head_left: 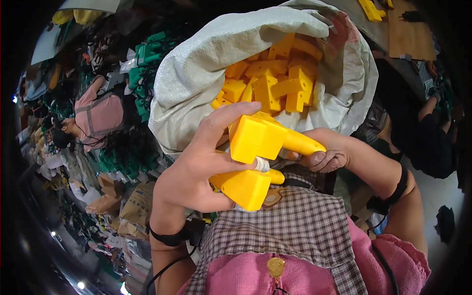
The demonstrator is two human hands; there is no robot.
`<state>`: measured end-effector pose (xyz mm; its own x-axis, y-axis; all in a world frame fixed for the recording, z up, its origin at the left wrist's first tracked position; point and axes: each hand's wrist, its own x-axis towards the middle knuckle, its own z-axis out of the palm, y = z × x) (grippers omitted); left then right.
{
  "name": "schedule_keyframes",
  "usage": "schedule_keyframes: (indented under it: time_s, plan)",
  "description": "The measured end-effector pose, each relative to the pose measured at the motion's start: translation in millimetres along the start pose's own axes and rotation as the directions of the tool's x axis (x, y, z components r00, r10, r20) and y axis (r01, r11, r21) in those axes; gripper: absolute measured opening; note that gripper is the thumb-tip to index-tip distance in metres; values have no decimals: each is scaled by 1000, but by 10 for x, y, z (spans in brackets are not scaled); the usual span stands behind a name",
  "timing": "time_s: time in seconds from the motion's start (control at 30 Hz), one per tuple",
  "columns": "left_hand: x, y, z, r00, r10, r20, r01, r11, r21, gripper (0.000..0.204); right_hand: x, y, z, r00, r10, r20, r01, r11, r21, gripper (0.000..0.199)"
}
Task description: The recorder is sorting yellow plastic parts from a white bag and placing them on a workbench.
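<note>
My left hand is closed on two yellow plastic casings, each with a blocky head. Its index finger lies over the upper casing, and a white-wrapped finger sits between the two. The lower casing rests between that finger and my thumb, its short stub pointing right. From the right, my right hand grips the rounded handle of the upper casing; some of its fingers are hidden. Just beyond my hands gapes a white woven sack, holding several similar yellow pieces.
At the left, a person in pink is beside heaps of green parts. Brown paper bags lie nearer me. A person in dark clothes is at the right. A yellow piece lies near a brown board at the far right.
</note>
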<state>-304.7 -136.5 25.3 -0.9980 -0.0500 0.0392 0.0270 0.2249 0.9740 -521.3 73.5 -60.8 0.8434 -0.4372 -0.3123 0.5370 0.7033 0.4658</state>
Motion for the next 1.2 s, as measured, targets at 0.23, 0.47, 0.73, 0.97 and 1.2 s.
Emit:
schedule_keyframes:
  time_s: [0.23, 0.47, 0.73, 0.97, 1.2]
  plan:
    - [-154, -2, 120, 994, -12, -109, 5, 998, -68, 49, -79, 27, 455, 857, -296, -421, -11, 807, -591, 44]
    - [-360, 275, 169, 979, -79, -189, 102, 989, 111, 53, 100, -39, 629, 813, -357, -460, -169, 611, -773, 56]
    - [-2231, 603, -90, 599, -553, -579, 606, 785, -123, 61, 265, -602, 409, 584, -804, -115, -258, -49, -965, 38]
    - [-3586, 64, 180, 106, -927, -361, 948, -16, 319, 48, 1284, -1078, 322, 633, -770, -78, -536, -363, -762, 51]
    - [-1674, 374, -112, 642, -761, -89, 762, 647, -27, 46, 1770, -893, -94, 576, -817, 2, -595, -421, -685, 63]
